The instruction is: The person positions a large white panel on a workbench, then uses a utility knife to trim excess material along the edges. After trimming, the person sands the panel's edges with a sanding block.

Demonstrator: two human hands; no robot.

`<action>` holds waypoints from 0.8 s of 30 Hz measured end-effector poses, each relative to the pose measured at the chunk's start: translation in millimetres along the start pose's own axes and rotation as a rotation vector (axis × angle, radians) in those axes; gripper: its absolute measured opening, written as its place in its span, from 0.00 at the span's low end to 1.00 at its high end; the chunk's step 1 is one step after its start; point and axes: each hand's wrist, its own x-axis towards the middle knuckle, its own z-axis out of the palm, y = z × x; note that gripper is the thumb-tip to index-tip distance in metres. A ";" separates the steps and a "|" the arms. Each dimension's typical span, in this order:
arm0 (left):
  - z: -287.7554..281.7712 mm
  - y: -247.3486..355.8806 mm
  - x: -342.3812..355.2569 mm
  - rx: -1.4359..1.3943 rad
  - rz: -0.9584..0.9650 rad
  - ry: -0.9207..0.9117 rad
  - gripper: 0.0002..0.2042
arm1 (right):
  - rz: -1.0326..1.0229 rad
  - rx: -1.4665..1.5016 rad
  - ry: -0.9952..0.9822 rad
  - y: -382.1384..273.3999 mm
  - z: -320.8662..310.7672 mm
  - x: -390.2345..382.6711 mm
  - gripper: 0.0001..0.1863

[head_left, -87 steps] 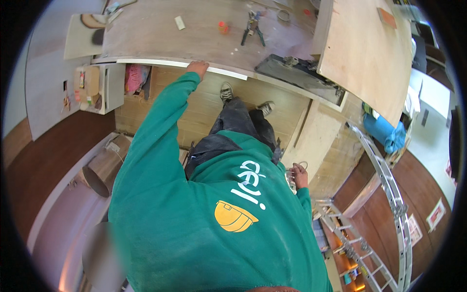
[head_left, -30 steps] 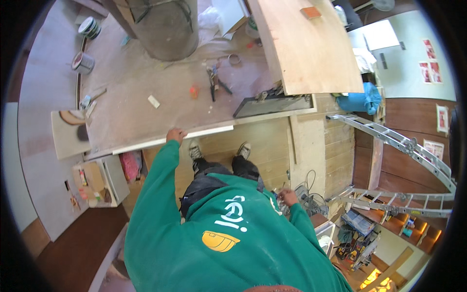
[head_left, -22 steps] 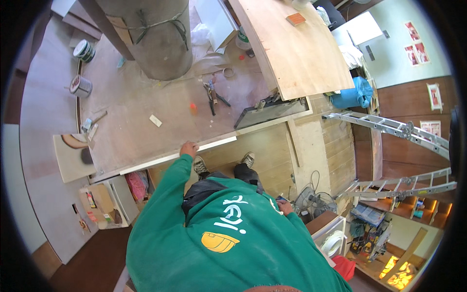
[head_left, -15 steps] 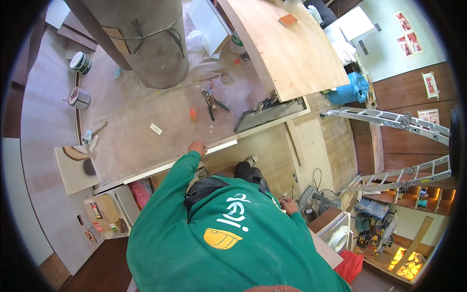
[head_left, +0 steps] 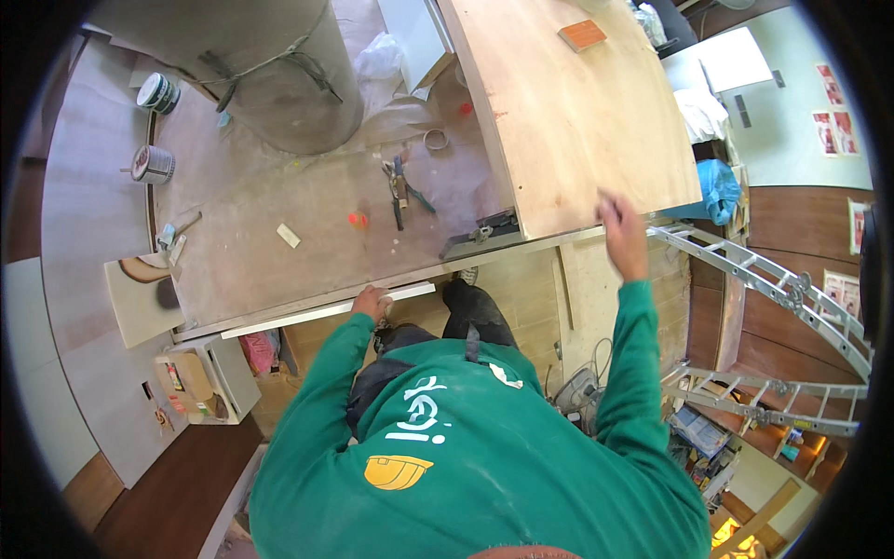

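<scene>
My left hand (head_left: 371, 304) has its fingers curled over the white strip (head_left: 268, 321) along the front edge of the dusty worktop (head_left: 237, 265). Raised to the right, my right hand (head_left: 622, 226) is by the near corner of a pale plywood panel (head_left: 577, 121); its fingers are motion-blurred, so I cannot tell if they hold anything. On the worktop are plier-like tools (head_left: 402, 196), a small pale block (head_left: 289, 235) and a small red object (head_left: 358, 220). A dark rectangular item (head_left: 480, 238) is partly hidden beside the panel's corner.
A large grey column (head_left: 298, 102) rises at the back, near paint cans (head_left: 152, 164). An aluminium ladder (head_left: 745, 272) stands at the right. A fan (head_left: 582, 401) and a blue bag (head_left: 717, 189) are nearby. A white box (head_left: 223, 377) is below left.
My right hand has come up from beside my waist to the plywood panel's corner. My left hand stays at the front edge. My head view has shifted, showing more of the column.
</scene>
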 end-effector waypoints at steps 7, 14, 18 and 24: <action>35.4 30.1 3.7 0.240 -0.187 0.178 0.22 | -0.353 -0.165 -0.094 3.3 31.0 202.2 0.17; 31.4 86.3 -11.9 -0.221 -0.321 0.532 0.19 | -0.416 -0.551 0.025 -26.1 132.4 173.7 0.25; 27.9 76.4 -35.0 -0.344 -0.273 0.661 0.17 | -0.359 -0.584 0.070 -31.1 153.2 170.9 0.26; 6.5 56.4 -32.8 -0.187 -0.149 0.446 0.15 | -0.362 -0.622 0.126 -34.5 155.1 168.5 0.27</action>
